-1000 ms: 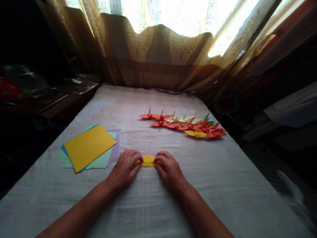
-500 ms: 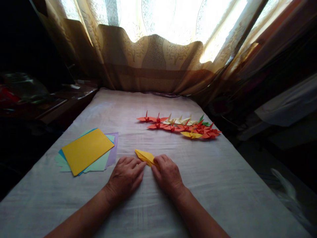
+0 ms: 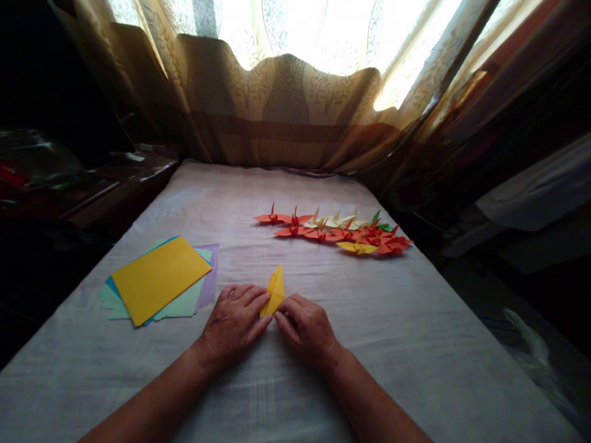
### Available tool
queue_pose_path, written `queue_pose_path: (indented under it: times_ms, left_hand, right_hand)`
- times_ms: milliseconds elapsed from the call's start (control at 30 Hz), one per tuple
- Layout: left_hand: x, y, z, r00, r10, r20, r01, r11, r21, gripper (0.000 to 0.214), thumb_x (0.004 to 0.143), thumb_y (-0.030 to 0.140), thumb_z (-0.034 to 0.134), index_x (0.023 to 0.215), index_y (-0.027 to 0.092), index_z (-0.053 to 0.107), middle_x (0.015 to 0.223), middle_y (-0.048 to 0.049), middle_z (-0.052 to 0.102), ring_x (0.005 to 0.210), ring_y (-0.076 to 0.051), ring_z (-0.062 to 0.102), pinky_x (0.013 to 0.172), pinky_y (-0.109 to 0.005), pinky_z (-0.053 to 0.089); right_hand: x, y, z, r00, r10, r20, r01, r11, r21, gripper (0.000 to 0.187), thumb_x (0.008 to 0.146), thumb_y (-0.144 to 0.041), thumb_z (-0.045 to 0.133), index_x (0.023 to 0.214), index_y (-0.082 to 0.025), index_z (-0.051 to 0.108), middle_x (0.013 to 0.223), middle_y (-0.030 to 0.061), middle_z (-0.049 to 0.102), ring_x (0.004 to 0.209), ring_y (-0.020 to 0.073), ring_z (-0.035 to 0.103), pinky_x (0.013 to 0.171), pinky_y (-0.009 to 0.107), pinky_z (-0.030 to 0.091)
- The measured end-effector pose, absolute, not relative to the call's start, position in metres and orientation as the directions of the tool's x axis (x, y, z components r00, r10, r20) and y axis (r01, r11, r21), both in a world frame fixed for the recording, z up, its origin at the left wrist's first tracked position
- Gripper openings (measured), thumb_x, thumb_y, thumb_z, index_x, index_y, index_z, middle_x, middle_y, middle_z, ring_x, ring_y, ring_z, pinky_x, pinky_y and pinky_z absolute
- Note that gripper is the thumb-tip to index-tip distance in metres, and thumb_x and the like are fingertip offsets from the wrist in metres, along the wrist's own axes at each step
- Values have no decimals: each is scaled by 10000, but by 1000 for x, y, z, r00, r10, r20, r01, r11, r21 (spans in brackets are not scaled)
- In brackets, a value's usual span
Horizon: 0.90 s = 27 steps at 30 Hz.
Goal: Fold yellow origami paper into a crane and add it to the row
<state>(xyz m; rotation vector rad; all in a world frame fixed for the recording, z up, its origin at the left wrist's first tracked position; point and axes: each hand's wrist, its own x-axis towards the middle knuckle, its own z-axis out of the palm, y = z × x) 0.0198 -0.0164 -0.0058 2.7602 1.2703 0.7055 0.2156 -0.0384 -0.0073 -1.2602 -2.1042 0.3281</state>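
Note:
A small folded piece of yellow paper (image 3: 276, 288) lies on the white cloth-covered table (image 3: 415, 344), its point aimed away from me. My left hand (image 3: 234, 323) rests flat beside it, fingers stretched out and touching its lower left edge. My right hand (image 3: 305, 328) has its fingers curled, the tips pressing the lower end of the paper. To the left lies a stack of coloured paper sheets (image 3: 157, 283) with a yellow sheet on top. Farther back on the right, several folded paper cranes (image 3: 339, 231) in red, orange, yellow, cream and green lie in a cluster.
Patterned curtains (image 3: 286, 111) hang behind the table's far edge with bright light above. A dark piece of furniture (image 3: 92, 191) stands at the left. Pale fabric (image 3: 535, 197) lies at the right in shadow.
The folded yellow paper has been turned from lying sideways to pointing away from me. My left hand let go of its end and now lies flat beside it.

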Motion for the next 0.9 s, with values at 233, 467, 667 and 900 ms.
queue_pose_path:
  times_ms: [233,467,667,900]
  left_hand:
    - [18,-12,-9,614,702,361,664,-707,245,309,974,299,479,1229,216,634,1233,-61,694,1196,-273,573,1085,-488,316]
    - [16,-8,-11,653,655,380,631,-748,205,230,989,238,478,1096,254,681,1182,-15,718,1183,-257,587,1090,-482,319]
    - [16,-13,-3,691,627,360,609,-773,178,184,955,253,543,1085,239,672,1138,-24,727,1138,-234,607,1109,-462,308]
    - [15,-10,0,699,628,342,620,-771,149,188,964,254,558,1109,277,675,1096,-4,738,1103,-234,625,1117,-492,303]
  right_hand:
    - [239,-22,-12,-424,769,479,762,589,-271,428,806,-78,529,1198,-223,620,1340,88,607,1289,272,477,1050,440,366]
    - [238,-22,-7,-489,771,408,756,608,-243,187,921,-221,597,1097,-238,659,1174,63,702,1098,230,602,1001,411,370]
    - [232,-28,-3,-478,782,401,764,595,-251,196,872,-251,651,1063,-210,663,1135,76,709,1027,245,616,924,405,394]
    - [237,-29,-1,-461,793,398,763,583,-278,220,864,-181,612,1072,-221,674,1183,79,691,1087,240,591,957,405,398]
